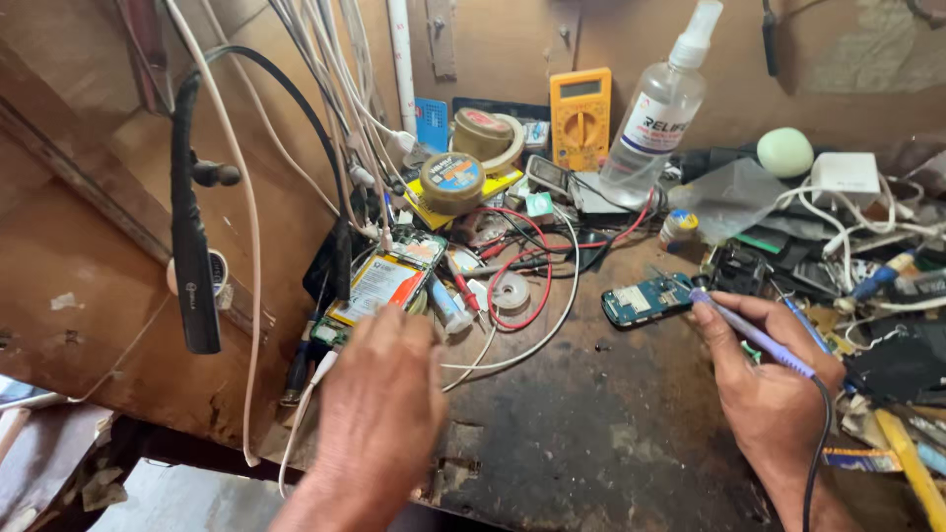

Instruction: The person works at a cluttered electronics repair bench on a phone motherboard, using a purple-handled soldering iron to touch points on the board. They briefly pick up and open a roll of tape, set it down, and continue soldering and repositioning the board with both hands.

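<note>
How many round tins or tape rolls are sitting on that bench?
3 clearly: a lidded round tin at the back left, a tape roll behind it, and a small white spool near the red wire. Clutter may hide more.

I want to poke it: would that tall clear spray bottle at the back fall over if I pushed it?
Probably yes. The spray bottle is tall and narrow and already leans, so it likely tips easily. It looks like thin clear plastic, so probably light. Lying down, its round body might roll toward the yellow meter.
</note>
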